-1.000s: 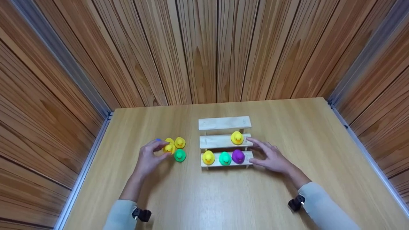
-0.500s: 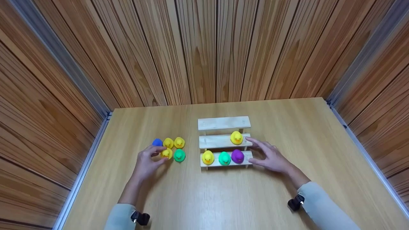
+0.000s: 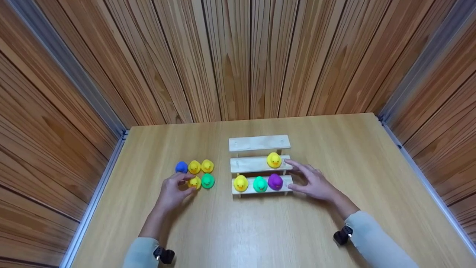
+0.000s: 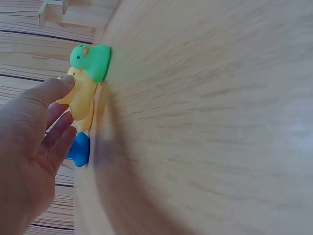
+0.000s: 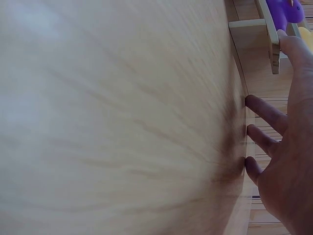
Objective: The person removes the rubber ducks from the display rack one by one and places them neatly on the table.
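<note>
The left hand (image 3: pixel 173 191) pinches a yellow duck (image 3: pixel 195 182), on or barely above the bench (image 3: pixel 230 230), just beside a green duck (image 3: pixel 208 181). I'd guess light, soft vinyl, hard to break; take it round the plump body. The right hand (image 3: pixel 316 183) spreads wide at the rack (image 3: pixel 259 143).

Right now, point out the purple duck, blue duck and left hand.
Purple duck (image 5: pixel 278 13), right wrist view, its body.
Blue duck (image 4: pixel 81 151), left wrist view, its body.
Left hand (image 3: pixel 171 192), head view, the back.

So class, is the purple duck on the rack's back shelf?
No, the purple duck sits on the front shelf, beside a green duck.
</note>
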### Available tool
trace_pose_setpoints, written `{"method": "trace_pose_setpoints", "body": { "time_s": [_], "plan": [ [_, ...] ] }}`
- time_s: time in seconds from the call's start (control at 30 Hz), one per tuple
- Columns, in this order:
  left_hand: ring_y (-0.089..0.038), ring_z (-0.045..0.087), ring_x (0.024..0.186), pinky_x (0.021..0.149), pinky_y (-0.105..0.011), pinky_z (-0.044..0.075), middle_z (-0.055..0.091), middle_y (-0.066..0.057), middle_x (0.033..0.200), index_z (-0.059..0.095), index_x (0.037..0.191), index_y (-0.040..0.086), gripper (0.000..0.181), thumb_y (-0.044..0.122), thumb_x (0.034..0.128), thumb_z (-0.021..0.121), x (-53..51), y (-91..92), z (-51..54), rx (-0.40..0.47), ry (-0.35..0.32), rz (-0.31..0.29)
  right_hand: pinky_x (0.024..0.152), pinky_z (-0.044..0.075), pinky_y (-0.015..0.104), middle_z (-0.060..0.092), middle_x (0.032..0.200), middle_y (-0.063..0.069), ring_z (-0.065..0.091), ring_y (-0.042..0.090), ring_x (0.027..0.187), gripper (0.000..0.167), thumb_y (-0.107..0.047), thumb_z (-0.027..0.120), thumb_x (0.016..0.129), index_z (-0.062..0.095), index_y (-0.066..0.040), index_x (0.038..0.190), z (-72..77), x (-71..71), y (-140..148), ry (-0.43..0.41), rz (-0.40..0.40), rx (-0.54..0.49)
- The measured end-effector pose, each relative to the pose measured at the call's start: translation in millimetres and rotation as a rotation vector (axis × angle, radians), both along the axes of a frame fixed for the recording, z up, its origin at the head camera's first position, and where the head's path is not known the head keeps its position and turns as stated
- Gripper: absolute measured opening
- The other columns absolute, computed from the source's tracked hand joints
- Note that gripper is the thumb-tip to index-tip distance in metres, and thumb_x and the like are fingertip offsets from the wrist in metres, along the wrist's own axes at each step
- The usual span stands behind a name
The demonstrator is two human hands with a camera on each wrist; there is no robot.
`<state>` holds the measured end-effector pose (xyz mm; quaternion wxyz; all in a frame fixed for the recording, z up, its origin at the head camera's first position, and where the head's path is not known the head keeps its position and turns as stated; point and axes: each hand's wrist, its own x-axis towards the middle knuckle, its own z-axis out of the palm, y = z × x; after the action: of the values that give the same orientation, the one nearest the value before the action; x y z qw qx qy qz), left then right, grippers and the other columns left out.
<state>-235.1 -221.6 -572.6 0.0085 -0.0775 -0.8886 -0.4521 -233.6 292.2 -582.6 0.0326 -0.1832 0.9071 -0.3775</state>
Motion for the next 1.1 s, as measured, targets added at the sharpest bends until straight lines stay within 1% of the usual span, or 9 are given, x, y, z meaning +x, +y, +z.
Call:
{"method": "trace_pose_setpoints", "body": {
  "time_s": [0.27,0.43,0.5,0.67,0.83,1.1],
  "plan": [
    [-0.030,0.075,0.124,0.113,-0.052,0.064,0.079,-0.012,0.131,0.081,0.129,0.008,0.035,0.001,0.0954,0.088,-0.3,1.3,-3.8,-0.005,-0.009,0.010,0.123,0.032,0.070,0.062,0.167,0.010,0.055,0.042,0.154,0.087,-0.044,0.086,0.099,0.040,-0.042,0.174,1.0,0.2,-0.3,0.006,-0.002,0.002],
    [-0.032,0.077,0.120,0.110,-0.052,0.066,0.080,-0.015,0.129,0.082,0.128,0.006,0.036,-0.001,0.0933,0.089,-0.1,2.3,-6.6,-0.028,0.023,0.024,0.118,0.034,0.067,0.062,0.167,0.008,0.053,0.041,0.153,0.085,-0.045,0.084,0.101,0.040,-0.039,0.174,-1.1,-1.0,-0.7,0.010,-0.005,0.013],
    [-0.032,0.077,0.120,0.109,-0.052,0.066,0.080,-0.016,0.128,0.082,0.128,0.005,0.036,-0.001,0.0930,0.089,0.1,2.6,-6.5,-0.038,0.030,0.032,0.117,0.034,0.068,0.061,0.169,0.008,0.053,0.042,0.154,0.084,-0.045,0.083,0.102,0.040,-0.038,0.174,-1.9,-1.3,-1.1,0.011,-0.007,0.016],
    [-0.031,0.076,0.122,0.111,-0.053,0.065,0.079,-0.015,0.131,0.081,0.129,0.006,0.036,-0.001,0.0941,0.089,0.0,2.6,-6.2,-0.042,0.009,0.042,0.120,0.033,0.072,0.056,0.173,0.010,0.051,0.045,0.157,0.083,-0.046,0.082,0.103,0.040,-0.038,0.174,-2.3,-1.5,-0.9,0.013,-0.008,0.018],
    [-0.032,0.076,0.123,0.111,-0.053,0.065,0.079,-0.015,0.131,0.081,0.129,0.006,0.036,-0.001,0.0938,0.089,-0.3,2.0,-5.8,-0.034,0.009,0.041,0.121,0.033,0.070,0.058,0.172,0.011,0.052,0.045,0.156,0.084,-0.045,0.083,0.102,0.040,-0.039,0.174,-2.2,-1.0,0.0,0.015,-0.009,0.013],
    [-0.032,0.076,0.123,0.111,-0.052,0.065,0.079,-0.014,0.132,0.081,0.128,0.007,0.037,-0.001,0.0928,0.090,0.2,-0.4,-4.4,-0.018,0.000,0.043,0.121,0.032,0.070,0.052,0.177,0.012,0.048,0.048,0.160,0.085,-0.044,0.084,0.101,0.041,-0.039,0.174,-1.0,0.0,0.3,0.013,-0.004,0.010]
  ]
}}
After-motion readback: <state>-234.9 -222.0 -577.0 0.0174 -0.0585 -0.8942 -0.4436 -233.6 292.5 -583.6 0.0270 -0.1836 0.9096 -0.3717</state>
